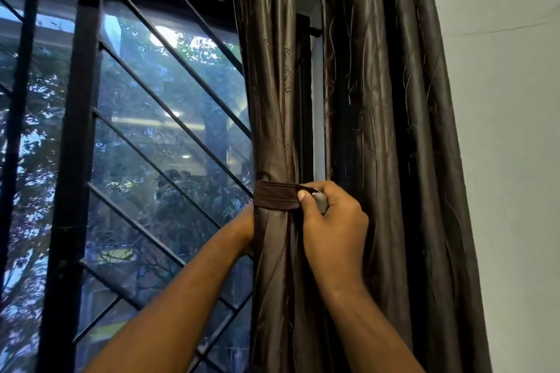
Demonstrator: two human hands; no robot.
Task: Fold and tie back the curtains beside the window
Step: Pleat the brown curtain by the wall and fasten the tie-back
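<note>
Gathered curtain (274,100) hung as a tight dark-brown bundle just right of centre, squeezed in at its waist by a tie-back band (277,195) wrapped flat around it. Right hand (333,221) sat at 3 o'clock of the band, fingers curled, thumb pressed on the band's end, pinching it. A small grey piece (320,202) showed between thumb and fingers; I could not tell what it was. Left hand (247,225) came in at 8 o'clock of the band, reaching round behind the bundle. Only its wrist and heel showed, the fingers hidden by cloth, so I could not tell how open it was or whether it held anything. Both forearms rose from 6 o'clock of the view. Loose curtain (388,130) hung at 3 o'clock of the bundle, same shiny brown fabric, in free folds, with a narrow strip of window frame between the two. Window grille (157,118), black bars with diagonals, filled the 9 o'clock side, with blurred trees showing through the glass. Pale wall (509,160) took the far 3 o'clock edge, beyond the loose curtain.
</note>
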